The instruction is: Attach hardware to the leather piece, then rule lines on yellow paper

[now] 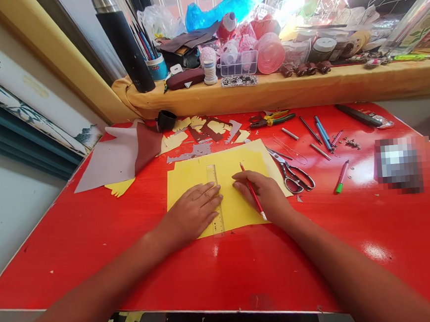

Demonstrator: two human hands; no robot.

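A yellow sheet (186, 179) lies on the red table with a clear ruler (211, 173) set lengthwise across it. Flat on the ruler and the sheet rests my left hand (194, 209), fingers stretched out and pressing down. The ruler's middle is hidden under those fingers. My right hand (264, 194) is closed around a red pencil (254, 193), which slants with its tip pointing away from me and its eraser end toward me. That hand rests on the right part of the sheet. Scissors (291, 172) lie just right of it, against the sheet's edge.
Yellow, brown and grey scraps (212, 127) lie behind the sheet, near pliers (273, 118). A large grey piece (106, 159) is at left. Pens (323, 132) and a green-tipped marker (342, 177) lie at right. A crowded ledge (195, 97) with a black flask (126, 49) borders the back.
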